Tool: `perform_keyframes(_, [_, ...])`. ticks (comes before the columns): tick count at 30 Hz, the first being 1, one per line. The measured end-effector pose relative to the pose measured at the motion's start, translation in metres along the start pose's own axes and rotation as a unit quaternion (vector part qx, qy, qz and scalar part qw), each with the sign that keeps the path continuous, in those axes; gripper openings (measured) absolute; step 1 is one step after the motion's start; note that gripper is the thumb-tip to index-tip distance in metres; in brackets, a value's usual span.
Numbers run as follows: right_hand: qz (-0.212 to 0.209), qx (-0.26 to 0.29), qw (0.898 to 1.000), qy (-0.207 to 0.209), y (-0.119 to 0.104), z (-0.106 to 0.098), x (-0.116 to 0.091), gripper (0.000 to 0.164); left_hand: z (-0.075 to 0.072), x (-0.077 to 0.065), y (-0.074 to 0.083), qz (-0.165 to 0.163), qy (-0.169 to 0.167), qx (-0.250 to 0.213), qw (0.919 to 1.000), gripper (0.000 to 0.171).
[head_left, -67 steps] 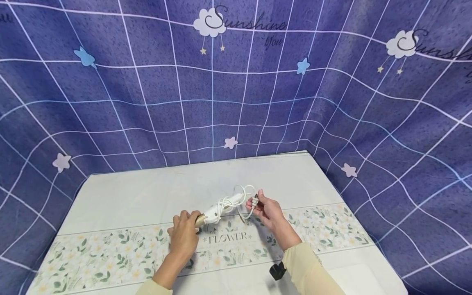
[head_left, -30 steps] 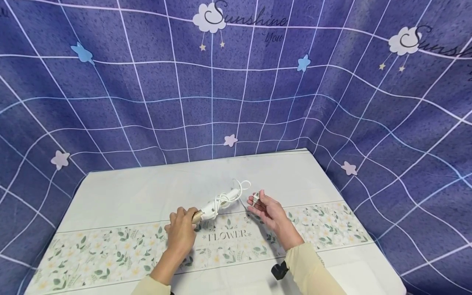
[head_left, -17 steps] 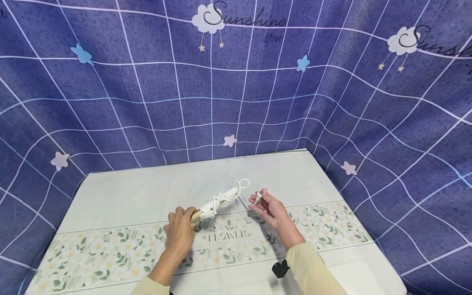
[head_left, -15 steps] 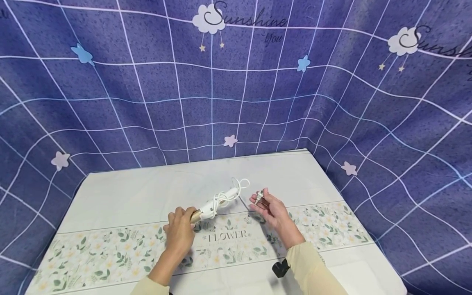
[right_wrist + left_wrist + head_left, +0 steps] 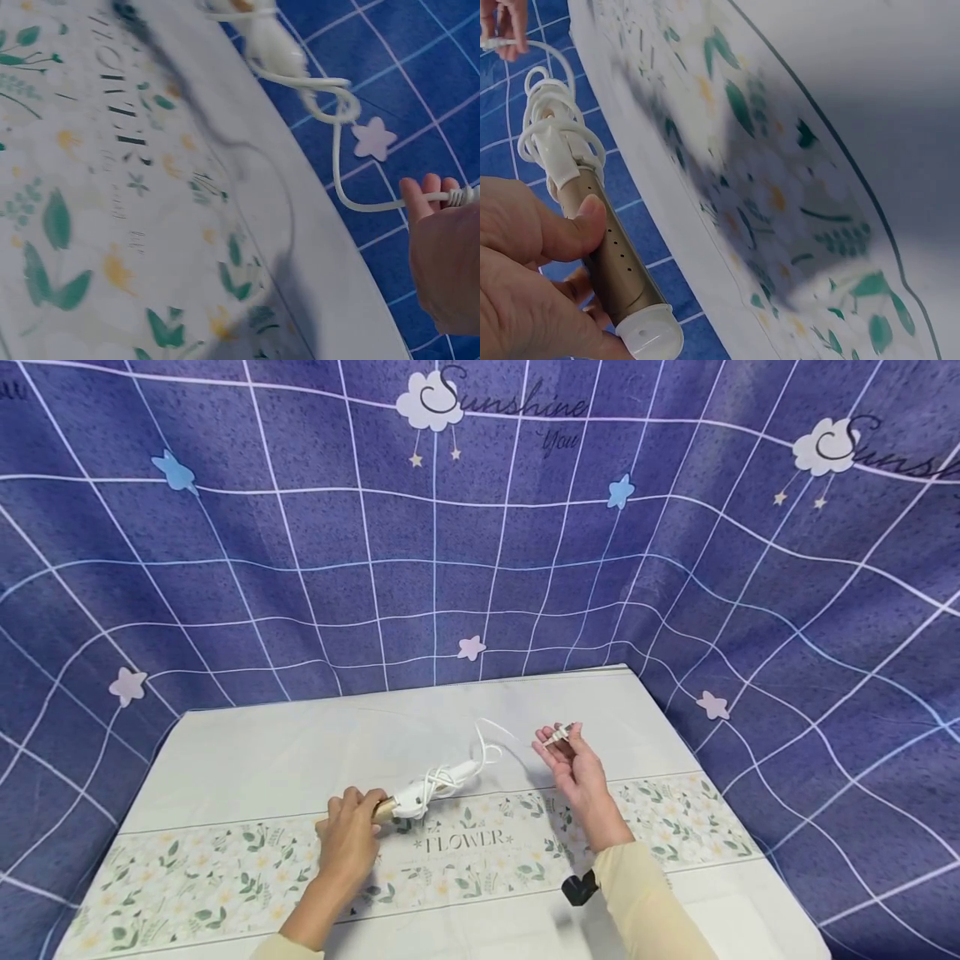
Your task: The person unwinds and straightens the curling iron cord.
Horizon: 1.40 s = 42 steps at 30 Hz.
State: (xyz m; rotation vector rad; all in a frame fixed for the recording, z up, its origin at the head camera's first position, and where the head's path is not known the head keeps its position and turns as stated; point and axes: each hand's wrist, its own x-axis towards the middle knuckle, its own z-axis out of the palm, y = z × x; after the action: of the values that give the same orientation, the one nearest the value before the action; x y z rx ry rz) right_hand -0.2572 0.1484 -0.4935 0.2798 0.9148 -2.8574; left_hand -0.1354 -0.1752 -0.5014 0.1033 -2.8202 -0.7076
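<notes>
My left hand [image 5: 348,839] grips the gold barrel of a curling iron [image 5: 408,800], holding it over the table. In the left wrist view the gold barrel [image 5: 619,255] shows a row of small holes and a white end cap, with the thumb laid along it. The white cord [image 5: 435,781] is wound around the white handle, and a loose length runs off to the right. At its end, the plug [image 5: 558,735] is pinched by my right hand [image 5: 585,777], palm turned up. In the right wrist view the fingers hold the ribbed cord end [image 5: 457,197].
A white table cover [image 5: 300,752] with a flowered band and the word FLOWER lies underneath. Behind and on both sides hangs a purple-blue curtain [image 5: 315,585] with a grid and stars. A black wrist-worn piece [image 5: 580,888] sits by the right sleeve.
My right hand has moved up and right with the plug, drawing out a longer stretch of cord. My left hand and the curling iron have shifted slightly left and down.
</notes>
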Motion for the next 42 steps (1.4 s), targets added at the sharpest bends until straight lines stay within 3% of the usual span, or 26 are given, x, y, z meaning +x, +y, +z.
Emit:
perform_keyframes(10, [-0.016, 0.092, 0.995, -0.017, -0.032, -0.010, -0.003, 0.042, -0.007, 0.000, -0.021, -0.021, 0.022, 0.011, 0.9995, 0.047])
perform_keyframes(20, [-0.014, 0.077, 0.996, 0.041, -0.041, -0.029, 0.000, 0.043, -0.019, 0.000, -0.032, -0.029, 0.047, -0.010, 0.9985, 0.046])
perform_keyframes(28, [-0.029, 0.083, 0.992, 0.090, -0.047, -0.041, 0.008, 0.047, -0.026, -0.001, -0.043, 0.000, 0.042, -0.002, 0.9991, 0.050])
perform_keyframes(34, [-0.051, 0.097, 0.991, 0.081, -0.055, -0.041, 0.012, 0.054, -0.028, 0.000, -0.055, 0.032, 0.045, 0.023, 0.9982, 0.051])
perform_keyframes(42, [-0.076, 0.155, 0.982, 0.079, -0.066, -0.043, 0.018, 0.040, -0.030, 0.000, -0.064, 0.065, 0.050, 0.026, 0.9963, 0.053])
